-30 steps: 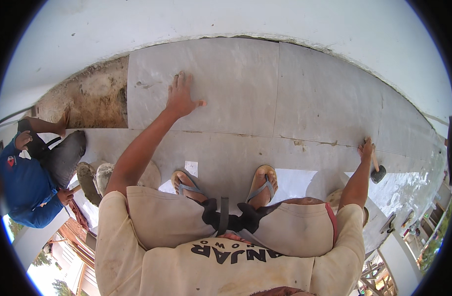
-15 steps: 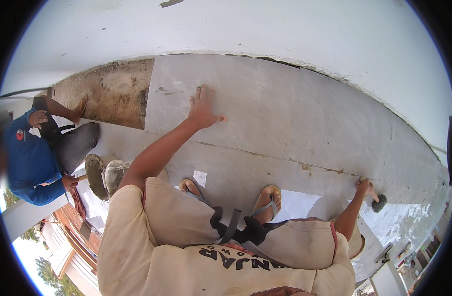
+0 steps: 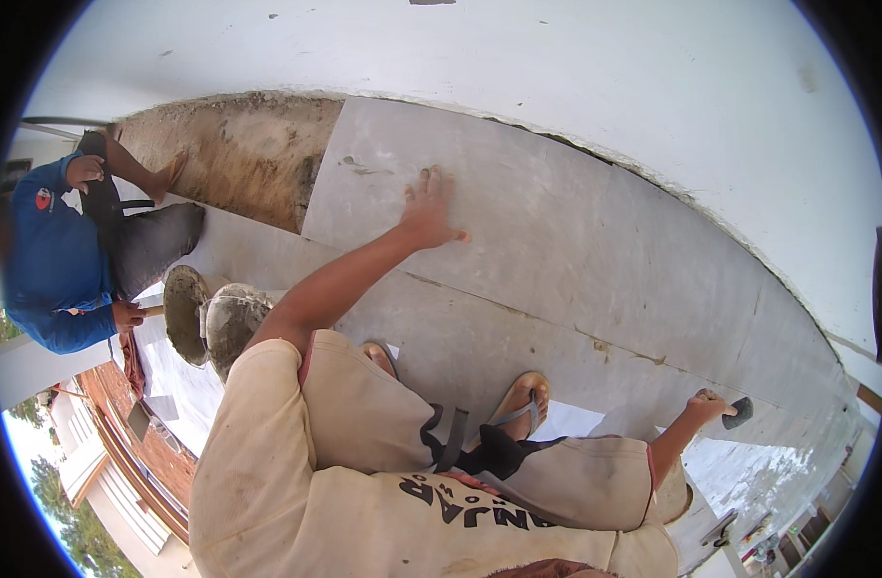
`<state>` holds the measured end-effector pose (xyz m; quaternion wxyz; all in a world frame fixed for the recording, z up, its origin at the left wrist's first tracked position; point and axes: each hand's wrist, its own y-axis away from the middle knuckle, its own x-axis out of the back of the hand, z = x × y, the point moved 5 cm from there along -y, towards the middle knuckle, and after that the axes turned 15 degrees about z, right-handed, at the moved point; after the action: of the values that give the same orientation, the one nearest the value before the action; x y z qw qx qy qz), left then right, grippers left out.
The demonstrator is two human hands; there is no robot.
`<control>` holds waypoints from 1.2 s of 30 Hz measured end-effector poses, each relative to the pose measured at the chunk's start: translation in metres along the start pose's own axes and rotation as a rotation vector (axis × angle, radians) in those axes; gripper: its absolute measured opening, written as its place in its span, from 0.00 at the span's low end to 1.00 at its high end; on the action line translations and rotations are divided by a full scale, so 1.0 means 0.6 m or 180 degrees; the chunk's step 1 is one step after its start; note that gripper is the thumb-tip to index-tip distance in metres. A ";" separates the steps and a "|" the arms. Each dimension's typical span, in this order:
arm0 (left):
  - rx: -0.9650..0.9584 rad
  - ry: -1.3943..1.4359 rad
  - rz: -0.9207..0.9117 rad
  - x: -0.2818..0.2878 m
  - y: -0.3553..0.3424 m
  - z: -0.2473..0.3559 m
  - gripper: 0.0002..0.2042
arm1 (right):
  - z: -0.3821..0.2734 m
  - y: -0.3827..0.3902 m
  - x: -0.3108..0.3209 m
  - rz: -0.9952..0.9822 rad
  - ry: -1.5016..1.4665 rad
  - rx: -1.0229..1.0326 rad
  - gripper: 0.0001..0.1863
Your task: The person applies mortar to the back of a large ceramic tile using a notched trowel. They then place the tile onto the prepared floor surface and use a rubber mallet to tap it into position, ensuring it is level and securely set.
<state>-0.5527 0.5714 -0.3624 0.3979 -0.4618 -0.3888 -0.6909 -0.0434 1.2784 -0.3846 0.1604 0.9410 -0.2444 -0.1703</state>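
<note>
My left hand (image 3: 427, 214) lies flat with spread fingers on a large grey floor tile (image 3: 527, 222), right of a patch of bare brown ground (image 3: 234, 159) without tile. My right hand (image 3: 703, 405) is closed around the short wooden handle of a rubber mallet, whose dark head (image 3: 737, 412) is low beside a seam between the tiles at the lower right. My two feet in flip-flops (image 3: 520, 403) stand on the grey tiles between my arms, the left one partly hidden by my knee.
A white wall (image 3: 556, 58) curves along the tiles' far edge. At the left a co-worker in blue (image 3: 60, 260) squats, one hand (image 3: 128, 314) on a wooden handle. Two mortar-caked buckets (image 3: 184, 318) stand between us, beside my left arm. An outdoor yard shows at the lower left.
The view has swung, so tiles and both hands sit differently in the picture. My left hand stays spread on the tile; my right stays closed on the mallet, now lower in the picture.
</note>
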 end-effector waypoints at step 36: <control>0.0141 -0.0363 0.0027 -0.011 0.016 -0.010 0.61 | 0.217 0.876 -0.092 -0.5335 0.3574 0.1862 0.24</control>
<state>-0.5443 0.5632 -0.3685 0.3881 -0.4932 -0.4241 -0.6530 -0.3538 0.8424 -0.2850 -0.1522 0.7549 0.5631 0.2997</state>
